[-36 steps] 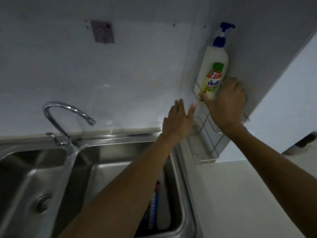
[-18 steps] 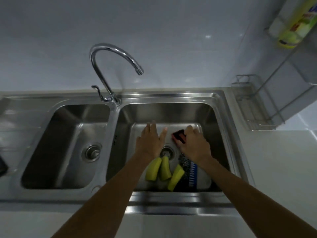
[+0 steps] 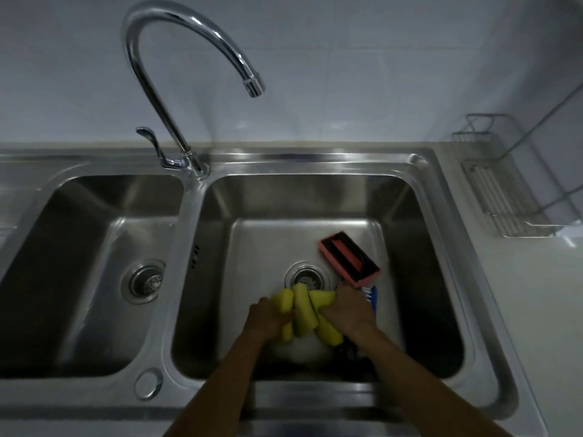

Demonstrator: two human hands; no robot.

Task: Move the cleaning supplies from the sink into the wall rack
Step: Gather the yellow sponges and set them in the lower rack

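Three yellow sponges [image 3: 303,307] lie bunched near the drain in the right basin of the steel sink [image 3: 419,171]. My left hand [image 3: 268,320] grips them from the left and my right hand [image 3: 350,310] grips them from the right. A pink and black scrub brush [image 3: 348,258] rests just beyond my right hand. A blue-bristled brush [image 3: 371,294] shows partly behind my right hand. Something white [image 3: 303,350] lies under the sponges, mostly hidden. The wire wall rack [image 3: 504,197] hangs at the right, its lower shelf bare.
A tall curved chrome faucet [image 3: 176,74] rises between the two basins, its spout over the right one. The left basin [image 3: 94,263] holds only its drain strainer. White countertop [image 3: 542,310] runs along the right side under the rack.
One second ago my right hand held the soap bottle at the rack. Both hands then dropped into the right basin, and now they have closed on the yellow sponges, pressing them together.
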